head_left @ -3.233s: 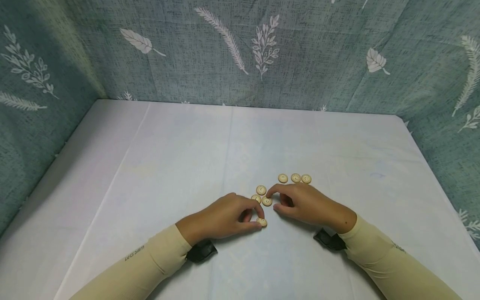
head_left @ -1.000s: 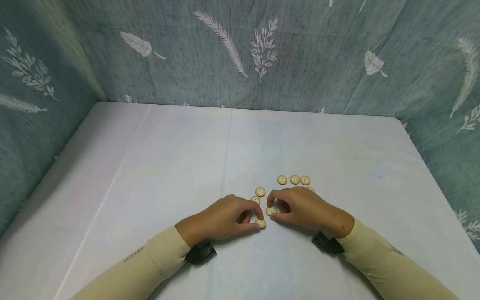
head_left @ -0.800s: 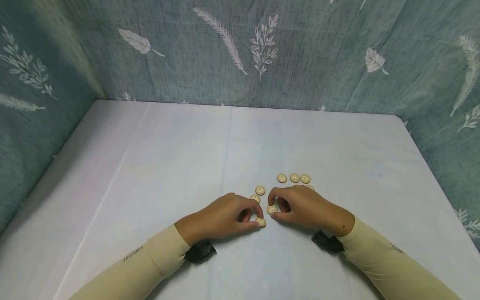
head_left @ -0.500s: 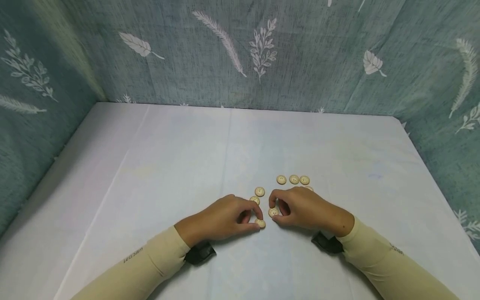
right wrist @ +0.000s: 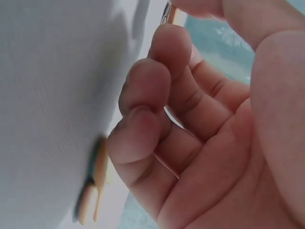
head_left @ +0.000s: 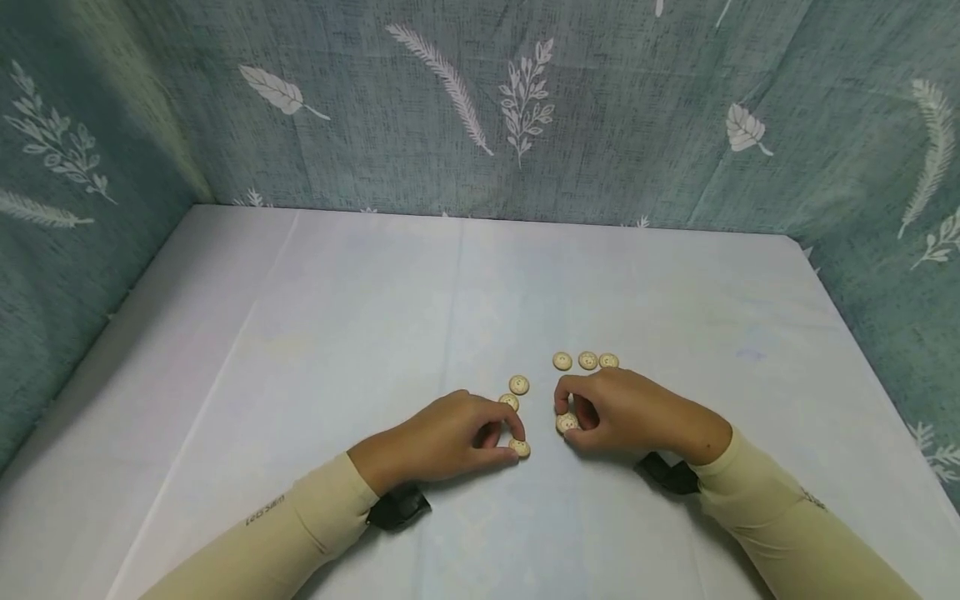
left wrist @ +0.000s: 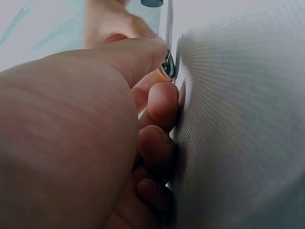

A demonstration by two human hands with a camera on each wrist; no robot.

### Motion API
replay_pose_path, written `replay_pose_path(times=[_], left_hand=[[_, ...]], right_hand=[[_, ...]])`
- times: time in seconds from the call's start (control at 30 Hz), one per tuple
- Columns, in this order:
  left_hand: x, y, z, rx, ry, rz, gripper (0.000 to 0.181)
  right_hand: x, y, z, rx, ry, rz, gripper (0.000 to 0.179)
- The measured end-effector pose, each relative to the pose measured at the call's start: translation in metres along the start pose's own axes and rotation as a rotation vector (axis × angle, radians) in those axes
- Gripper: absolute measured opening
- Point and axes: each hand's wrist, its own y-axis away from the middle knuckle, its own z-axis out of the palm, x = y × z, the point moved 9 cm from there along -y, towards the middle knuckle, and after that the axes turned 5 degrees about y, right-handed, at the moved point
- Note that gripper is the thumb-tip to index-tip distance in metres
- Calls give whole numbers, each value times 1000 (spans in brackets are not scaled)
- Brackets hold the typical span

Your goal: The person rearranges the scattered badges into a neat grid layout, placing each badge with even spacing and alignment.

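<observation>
My left hand (head_left: 461, 429) pinches a pale round wooden button (head_left: 520, 449) between thumb and index finger, low over the white cloth. In the left wrist view only the rim and part of the dark face of that button (left wrist: 167, 67) show past the thumb. To the right, my right hand (head_left: 630, 412) holds another such button (head_left: 567, 423) by its edges, its remaining fingers curled under the palm. The right wrist view catches just a sliver of this held button (right wrist: 167, 13) at the top. A gap of cloth separates the two pinched buttons.
Two loose buttons lie beyond the left fingers, one (head_left: 519, 384) behind the other (head_left: 509, 403). Past the right hand, three more form a row, with a button (head_left: 588, 360) in its middle. White cloth (head_left: 360, 308) covers the table; a green leaf-patterned curtain (head_left: 622, 108) hangs behind.
The right hand has taken hold of a button beside the loose pair, drawn it toward the front and carried it right. It now covers a button near the row. The left hand keeps its pinch.
</observation>
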Motion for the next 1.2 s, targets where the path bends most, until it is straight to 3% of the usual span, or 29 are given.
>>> replay_pose_path(times=[0.33, 0.6, 1.2], left_hand=[[0, -1, -2, 3, -3, 7, 8], [0, 1, 0, -4, 5, -2, 8], [0, 0, 0, -1, 12, 2, 7]], right_hand=[[15, 5, -21, 44, 19, 37, 19], [28, 10, -27, 40, -15, 76, 17], [33, 4, -19, 53, 21, 93, 17]])
